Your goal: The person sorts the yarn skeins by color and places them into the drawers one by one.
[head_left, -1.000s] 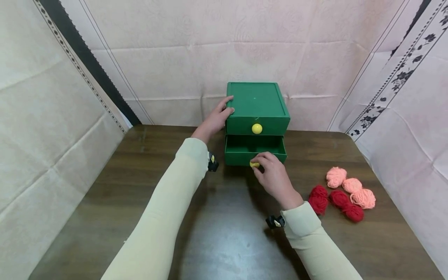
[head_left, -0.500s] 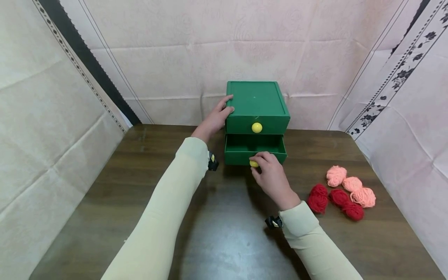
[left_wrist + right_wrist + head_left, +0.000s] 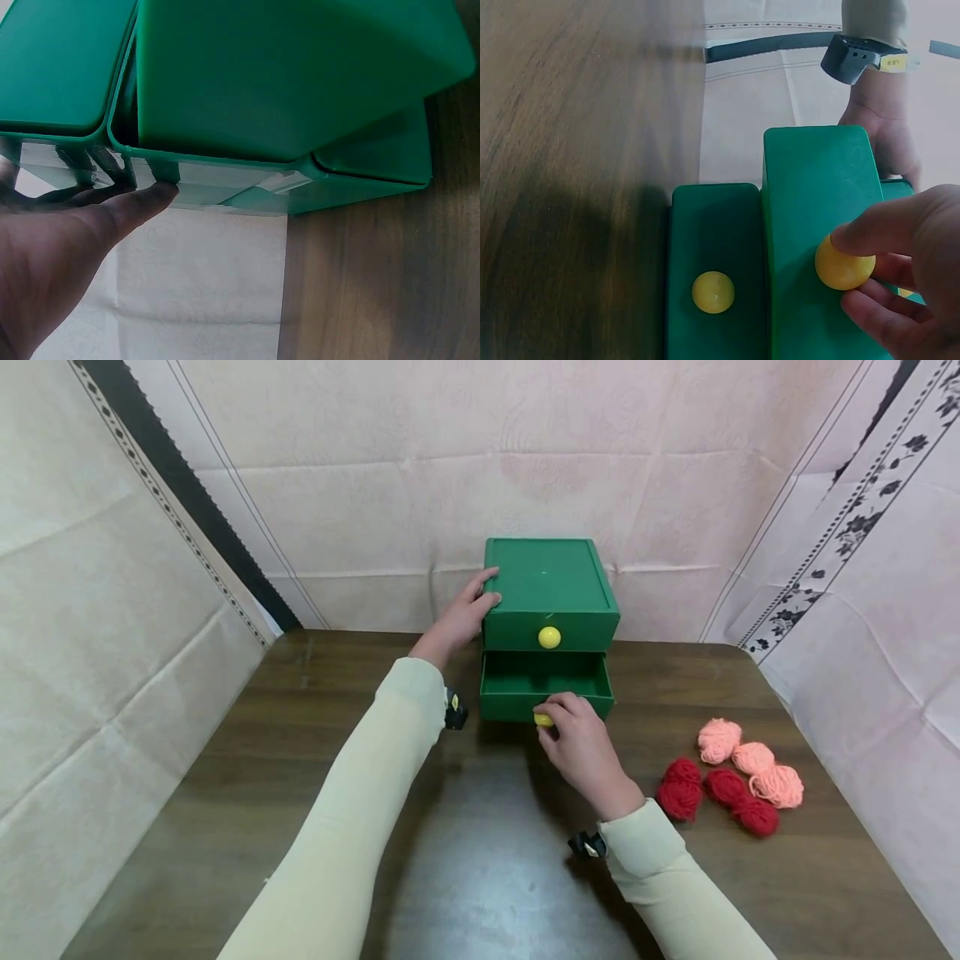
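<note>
Green drawer unit (image 3: 551, 572) near the back of the counter (image 3: 480, 860): boxy, three-tiered, smooth and plastic-looking, topped by a shallow recessed panel inside a raised rim. Middle drawer (image 3: 506, 707) pulled out, straight-walled, softly rounded at the corners of its front. Round yellow knob (image 3: 841, 270) on that front, pinched between thumb and fingers of the right hand (image 3: 588, 756), closed down to the width of the ball. Upper drawer (image 3: 510, 632) and bottom drawer (image 3: 716, 217) pushed in, with an upper knob (image 3: 549, 637) and a lower knob (image 3: 713, 292) to match. Glossy clear strips (image 3: 217, 175), apparently tape, along the left side. Left hand (image 3: 459, 618) against that side, fingers mostly straight, gripping nothing; fingertips partly out of sight, so exact contact hard to judge. Compared with half a second earlier, middle drawer slightly further out, left hand in the same place. Off to the right, fuzzy, loosely wound red yarn (image 3: 681, 789) and pink yarn (image 3: 777, 786). Brown wood grain with a soft sheen on the counter; pale creased cloth (image 3: 555, 443) behind.
</note>
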Available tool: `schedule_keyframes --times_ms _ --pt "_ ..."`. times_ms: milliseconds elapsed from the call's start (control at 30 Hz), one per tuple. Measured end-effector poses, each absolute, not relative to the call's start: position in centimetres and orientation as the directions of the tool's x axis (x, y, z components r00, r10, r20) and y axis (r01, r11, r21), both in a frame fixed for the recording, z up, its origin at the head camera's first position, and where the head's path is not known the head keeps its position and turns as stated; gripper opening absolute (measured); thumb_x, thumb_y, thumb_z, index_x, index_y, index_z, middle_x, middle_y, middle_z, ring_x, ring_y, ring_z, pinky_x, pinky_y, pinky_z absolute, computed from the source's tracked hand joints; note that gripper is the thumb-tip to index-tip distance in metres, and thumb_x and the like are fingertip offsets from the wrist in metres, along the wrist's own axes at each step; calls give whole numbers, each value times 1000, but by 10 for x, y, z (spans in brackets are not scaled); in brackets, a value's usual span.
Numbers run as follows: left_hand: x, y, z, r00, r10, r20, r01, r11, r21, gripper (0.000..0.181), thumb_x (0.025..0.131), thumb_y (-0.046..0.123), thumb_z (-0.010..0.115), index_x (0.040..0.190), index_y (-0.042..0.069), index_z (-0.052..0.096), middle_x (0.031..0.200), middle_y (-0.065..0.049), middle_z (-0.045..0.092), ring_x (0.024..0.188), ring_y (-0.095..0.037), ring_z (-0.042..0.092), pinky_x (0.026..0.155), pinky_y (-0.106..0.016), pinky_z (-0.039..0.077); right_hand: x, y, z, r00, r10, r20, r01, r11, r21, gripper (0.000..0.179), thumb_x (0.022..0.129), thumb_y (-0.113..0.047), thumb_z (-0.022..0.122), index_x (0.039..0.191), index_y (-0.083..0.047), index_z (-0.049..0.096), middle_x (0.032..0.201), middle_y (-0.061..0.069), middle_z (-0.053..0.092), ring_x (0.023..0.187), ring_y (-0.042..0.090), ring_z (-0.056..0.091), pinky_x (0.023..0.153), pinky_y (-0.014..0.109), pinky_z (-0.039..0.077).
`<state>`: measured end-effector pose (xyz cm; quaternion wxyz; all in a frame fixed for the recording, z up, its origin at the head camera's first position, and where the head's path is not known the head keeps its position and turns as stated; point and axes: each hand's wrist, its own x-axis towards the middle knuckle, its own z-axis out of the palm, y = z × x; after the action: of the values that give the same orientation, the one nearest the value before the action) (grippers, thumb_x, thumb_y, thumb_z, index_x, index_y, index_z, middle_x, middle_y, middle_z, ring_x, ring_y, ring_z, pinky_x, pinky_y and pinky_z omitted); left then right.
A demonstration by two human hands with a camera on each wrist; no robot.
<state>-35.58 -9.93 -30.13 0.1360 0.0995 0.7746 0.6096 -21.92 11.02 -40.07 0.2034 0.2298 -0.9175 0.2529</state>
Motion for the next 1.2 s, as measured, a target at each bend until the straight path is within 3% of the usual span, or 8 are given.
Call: schedule_keyframes --times_ms 433,767,1033,1200 --pt "-377 -101 -324 -956 290 -45 26 236 971 49 100 44 43 146 54 26 163 6 9 147 -23 21 113 -53 30 -214 115 -396 -803 -332 495 -542 752 -375 23 83 -14 77 105 -8 72 109 7 64 103 24 59 88 39 55" --pt "-377 -100 -323 -953 300 -42 36 251 967 52 101 42 43 148 50 24 164 3 9 146 -25 23 112 -52 30 -208 132 -392 -828 -313 466 -511 762 -397 26 82 -17 78 106 -8 71 109 7 63 104 24 58 87 40 55" --pt "-374 -103 -320 -956 286 -66 12 261 965 52 101 42 43 147 52 24 163 5 11 147 -22 22 114 -51 29 -210 156 -394 -830 -329 451 -506 784 -358 21 81 -18 79 99 -9 72 104 7 65 100 25 59 85 44 56" --pt "-363 -101 -307 -950 305 -69 12 258 966 56 102 36 43 152 43 20 164 -1 11 147 -26 23 113 -51 30 -209 169 -392 -855 -332 399 -482 792 -375 23 81 -19 79 101 -10 72 105 7 65 100 25 60 84 46 56"
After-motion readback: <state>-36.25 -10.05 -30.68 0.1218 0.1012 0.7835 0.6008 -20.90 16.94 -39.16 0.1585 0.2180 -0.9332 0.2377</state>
